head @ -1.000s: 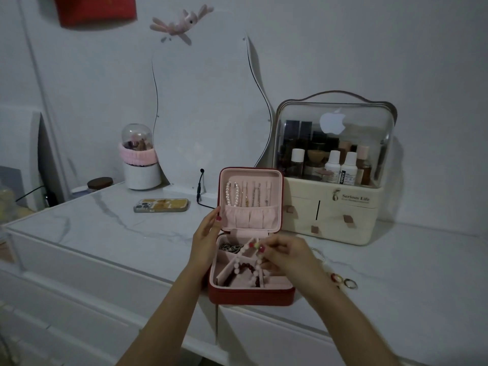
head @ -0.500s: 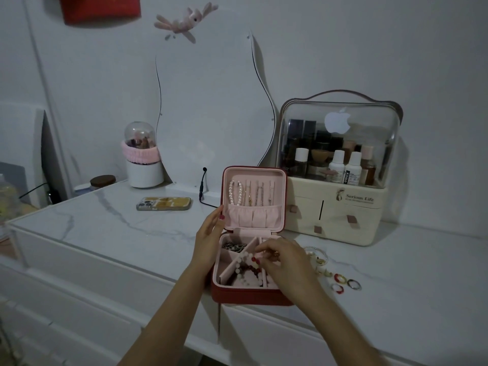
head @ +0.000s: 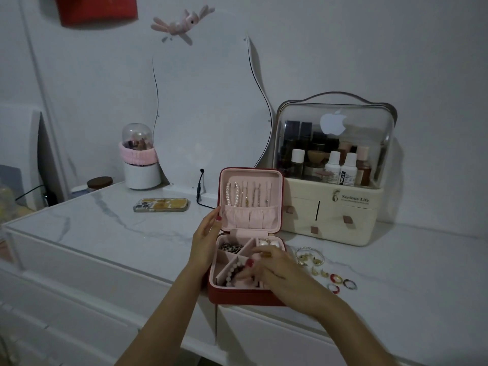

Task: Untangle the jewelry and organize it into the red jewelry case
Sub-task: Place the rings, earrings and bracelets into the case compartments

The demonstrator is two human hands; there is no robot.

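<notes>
Red jewelry case [head: 245, 295] standing open near the front edge of the white marble-patterned dresser top [head: 111, 228], its pink-lined lid [head: 250, 199] upright at the 12 o'clock side of the tray. A pearl bracelet [head: 232, 194] and several thin chains [head: 254, 195] hang inside the lid above a gathered pocket. The tray is split by slanted dividers: a dark metal chain [head: 231, 247] lies in the 10 o'clock section, two large pearl earrings [head: 268, 243] in the 1 o'clock section, and a beaded bracelet [head: 233, 270] of pale and dark beads in the 6 o'clock section.

Left hand [head: 206, 241] at 9 o'clock of the case, fingers straight and flat against its outer side, fingertips reaching the lid's lower corner; it grasps nothing. Right hand [head: 274, 268] lies over the 3 o'clock half of the tray, fingers extended toward the beaded bracelet and touching it; whether any bead is pinched cannot be told from here.

At 3 o'clock of the case, loose on the dresser: a thin bangle [head: 309, 253] with gold earrings [head: 303, 258] inside it, and further out a cluster of small rings [head: 342, 282], red, gold and dark.

Behind the case at 1 o'clock, a cream cosmetics organizer [head: 332, 215] with clear dome and bottles. At 10 o'clock, a phone [head: 161, 205] face down; beyond it a wavy mirror [head: 208, 114] and a brush holder [head: 140, 165] with a pink band
</notes>
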